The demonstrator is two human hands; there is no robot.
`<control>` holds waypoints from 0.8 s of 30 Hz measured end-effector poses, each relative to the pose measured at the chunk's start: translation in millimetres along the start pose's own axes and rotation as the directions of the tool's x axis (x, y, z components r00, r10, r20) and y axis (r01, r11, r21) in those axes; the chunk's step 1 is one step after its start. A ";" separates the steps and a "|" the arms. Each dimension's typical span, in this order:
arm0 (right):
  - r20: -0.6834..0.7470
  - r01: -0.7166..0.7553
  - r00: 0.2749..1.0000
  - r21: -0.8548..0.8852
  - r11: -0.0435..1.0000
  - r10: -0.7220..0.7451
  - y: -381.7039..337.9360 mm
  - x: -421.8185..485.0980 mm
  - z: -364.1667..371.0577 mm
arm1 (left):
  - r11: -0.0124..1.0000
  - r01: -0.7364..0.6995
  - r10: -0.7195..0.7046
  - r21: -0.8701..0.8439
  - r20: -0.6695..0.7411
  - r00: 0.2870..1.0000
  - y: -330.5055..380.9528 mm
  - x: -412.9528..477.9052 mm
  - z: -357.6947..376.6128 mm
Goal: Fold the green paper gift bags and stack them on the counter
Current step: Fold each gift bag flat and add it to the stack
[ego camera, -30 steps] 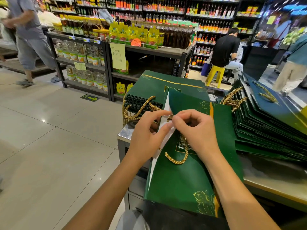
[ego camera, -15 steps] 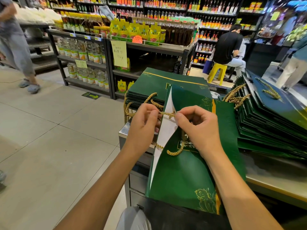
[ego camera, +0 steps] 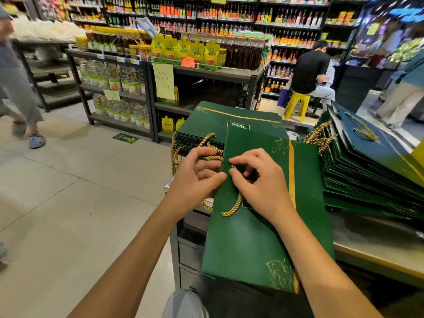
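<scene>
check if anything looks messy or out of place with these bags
The right-hand stack is askew: its bags fan out and slope instead of lying squared like the left stack. The held bag overhangs the counter edge, its rope handle loose on its face.

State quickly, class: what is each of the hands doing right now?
Left hand: closed, gripping the left edge of the bag.
Right hand: closed, pinching the cord against the bag.
</scene>
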State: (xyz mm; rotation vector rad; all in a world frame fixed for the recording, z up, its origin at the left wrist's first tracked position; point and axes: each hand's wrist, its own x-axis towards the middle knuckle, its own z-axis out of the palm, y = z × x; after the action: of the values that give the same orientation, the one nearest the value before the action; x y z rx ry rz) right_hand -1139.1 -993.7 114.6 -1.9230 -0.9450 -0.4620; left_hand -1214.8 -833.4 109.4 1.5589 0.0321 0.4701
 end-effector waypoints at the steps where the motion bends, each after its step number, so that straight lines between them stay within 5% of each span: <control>1: 0.004 -0.002 1.000 0.000 1.000 0.002 -0.2 0.3 -0.7 | 1.000 -0.013 0.013 0.017 0.010 1.000 -0.9 0.4 0.1; 9: 0.183 -0.027 0.982 -0.109 0.994 0.047 0.6 -18.0 -37.1 | 0.998 0.009 -0.003 0.065 -0.090 0.996 -0.4 1.5 3.8; 13: 0.001 -0.157 0.986 -0.291 0.944 0.165 9.6 -44.7 -71.0 | 0.998 0.021 -0.013 0.056 -0.138 0.990 -0.5 0.8 1.4; 17: -0.205 -0.440 0.898 -0.440 0.782 0.390 13.4 -67.2 -99.4 | 0.996 0.060 -0.047 0.058 -0.194 0.980 1.6 -0.9 2.0; 19: -0.204 -0.529 0.845 -0.460 0.713 0.495 11.6 -71.2 -105.4 | 0.996 0.092 -0.085 0.018 -0.222 0.971 5.1 -2.1 2.5; 24: -0.149 -0.530 0.848 -0.289 0.797 0.509 8.9 -73.2 -104.5 | 0.973 0.213 -0.227 -0.087 -0.209 0.951 18.5 -10.6 3.1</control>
State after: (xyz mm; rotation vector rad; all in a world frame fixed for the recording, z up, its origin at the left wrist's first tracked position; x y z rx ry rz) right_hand -1172.6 -1117.1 115.9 -2.3404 -0.2680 -0.3567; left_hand -1228.4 -840.7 124.4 1.4154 0.3538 0.4587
